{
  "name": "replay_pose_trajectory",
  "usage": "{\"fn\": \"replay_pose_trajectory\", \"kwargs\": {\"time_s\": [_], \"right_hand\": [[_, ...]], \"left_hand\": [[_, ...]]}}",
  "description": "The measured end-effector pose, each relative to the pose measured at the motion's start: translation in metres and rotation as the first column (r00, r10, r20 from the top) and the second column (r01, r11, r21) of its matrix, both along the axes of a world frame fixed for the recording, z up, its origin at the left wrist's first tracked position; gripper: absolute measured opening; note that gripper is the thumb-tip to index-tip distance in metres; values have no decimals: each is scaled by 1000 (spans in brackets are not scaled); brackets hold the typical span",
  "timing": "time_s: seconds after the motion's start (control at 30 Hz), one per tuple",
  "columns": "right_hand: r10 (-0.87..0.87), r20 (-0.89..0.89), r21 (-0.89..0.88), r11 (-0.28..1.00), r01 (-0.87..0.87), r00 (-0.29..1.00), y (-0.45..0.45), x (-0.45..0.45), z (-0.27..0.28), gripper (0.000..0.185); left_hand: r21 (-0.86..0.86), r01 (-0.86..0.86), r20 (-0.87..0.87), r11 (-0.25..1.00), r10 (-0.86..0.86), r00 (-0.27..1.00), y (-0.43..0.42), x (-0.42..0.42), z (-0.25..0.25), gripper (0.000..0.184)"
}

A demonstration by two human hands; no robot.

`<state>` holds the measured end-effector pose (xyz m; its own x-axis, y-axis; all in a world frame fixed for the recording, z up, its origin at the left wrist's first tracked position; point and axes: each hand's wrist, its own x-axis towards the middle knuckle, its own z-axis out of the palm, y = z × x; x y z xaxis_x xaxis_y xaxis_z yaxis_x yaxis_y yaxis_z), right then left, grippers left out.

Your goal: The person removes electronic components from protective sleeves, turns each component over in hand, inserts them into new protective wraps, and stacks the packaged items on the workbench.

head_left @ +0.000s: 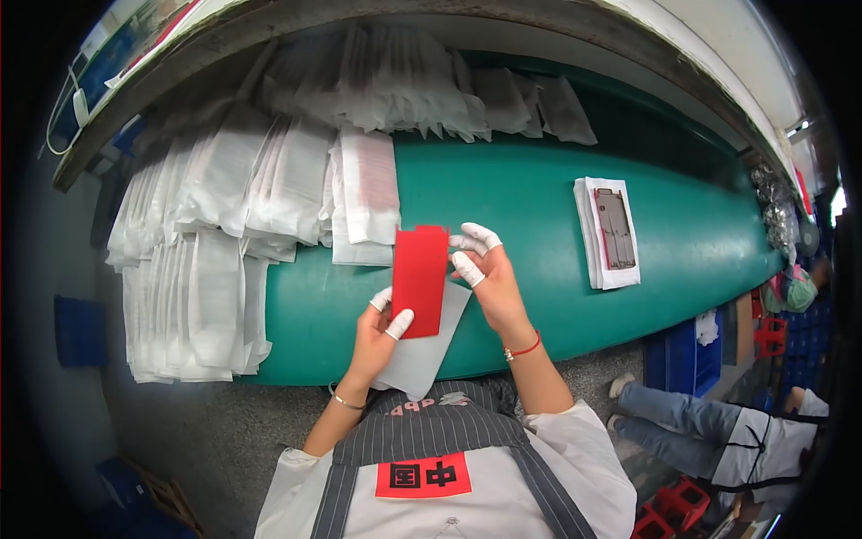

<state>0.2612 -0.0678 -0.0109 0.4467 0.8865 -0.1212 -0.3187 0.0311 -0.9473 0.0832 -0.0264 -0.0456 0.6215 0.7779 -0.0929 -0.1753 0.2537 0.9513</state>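
A flat red rectangular panel, with a notched top edge, is held upright by my left hand, thumb across its lower front. White finger cots cover several fingertips on both hands. To the panel's right, my right hand has its thumb and fingers spread, the fingertips close to the panel's upper right edge; whether they touch it I cannot tell. Below and partly behind the panel, a whitish flat pouch lies over the table's near edge. Farther right, a grey frame-like part with red edges rests on white pouches.
Rows of filled white pouches cover the left and back of the green table. A wooden beam arches over the far side. Clear plastic bags sit at the right end. Another person stands at right near blue crates.
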Motion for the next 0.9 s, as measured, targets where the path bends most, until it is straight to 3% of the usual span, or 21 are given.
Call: {"fn": "replay_pose_trajectory", "kwargs": {"time_s": [0.07, 0.17, 0.27, 0.33, 0.37, 0.43, 0.47, 0.5, 0.6, 0.67, 0.7, 0.8, 0.9], "right_hand": [[69, -22, -4, 998, -69, 997, -7, -7, -12, 48], [214, -98, -37, 975, -218, 972, -14, -26, -28, 46], [153, -158, -33, 986, -161, 975, -11, -28, -33, 43], [112, -197, -7, 993, -116, 974, -10, -28, -32, 39], [112, -199, -8, 993, -116, 974, -11, -28, -34, 39], [68, -205, -21, 997, -74, 976, -11, -28, -41, 38], [70, -220, -12, 997, -74, 973, -11, -26, -41, 38], [67, -220, -15, 997, -72, 973, -12, -26, -43, 38], [55, -222, -28, 998, -63, 973, -13, -27, -45, 38], [142, -366, 55, 990, -131, 920, -15, -26, -45, 38], [211, -410, 94, 977, -189, 887, -16, -24, -48, 39], [291, -483, 146, 957, -251, 826, -17, -24, -47, 43], [376, -442, 199, 926, -319, 815, -16, -22, -45, 52]], "left_hand": [[-65, -48, 21, 997, 49, 999, 7, 1, 1, 37], [-66, -67, 38, 996, 70, 997, 15, 4, 1, 38], [-35, -42, 22, 999, 43, 999, 20, 3, -1, 43], [193, -19, -227, 981, 63, 972, 22, 1, -3, 49], [478, -68, -289, 876, 231, 929, 20, 0, 1, 54], [670, -37, -336, 741, 347, 876, 14, -8, 20, 54], [683, -21, -347, 731, 350, 870, 10, -10, 31, 52], [680, -20, -348, 733, 347, 871, 5, -12, 29, 52], [136, -138, -59, 981, 147, 987, -7, -10, 15, 43], [-64, -124, -91, 990, 118, 989, -2, -8, 13, 42], [-140, -118, -9, 983, 118, 993, -1, -7, 14, 39], [-7, -13, 22, 1000, 13, 1000, 1, -6, 20, 35], [86, 41, 47, 995, -45, 998, -1, 2, 27, 33]]}}
